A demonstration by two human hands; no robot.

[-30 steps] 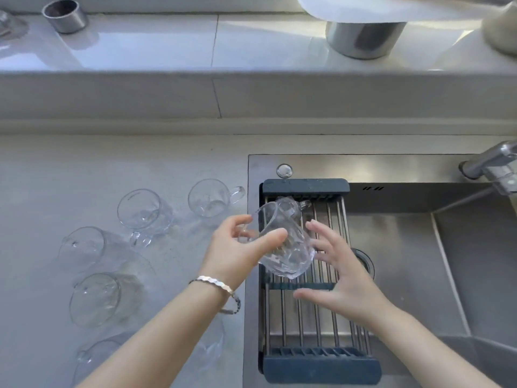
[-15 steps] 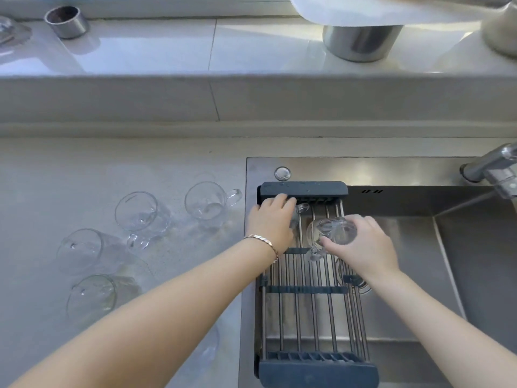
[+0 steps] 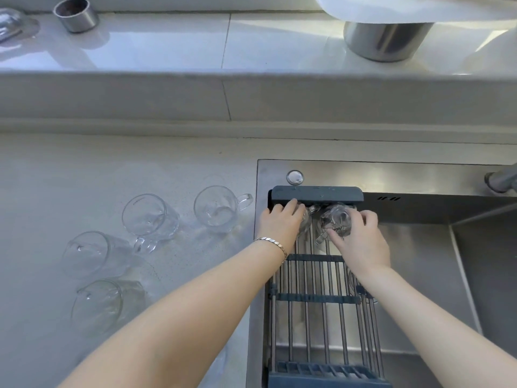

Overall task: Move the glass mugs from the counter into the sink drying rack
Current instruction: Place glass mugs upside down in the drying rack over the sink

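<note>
Steel cup [image 3: 76, 15] (small), larger steel pot [image 3: 386, 40] on windowsill, faucet [image 3: 502, 179]

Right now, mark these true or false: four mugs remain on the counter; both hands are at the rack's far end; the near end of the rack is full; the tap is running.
1. Four clear glass mugs remain on the pale counter. True.
2. The left hand and right hand are at the far end of the steel-bar drying rack. True.
3. The rack's near end is full. False: its bars are bare.
4. The tap is running. False: no water shows.
</note>
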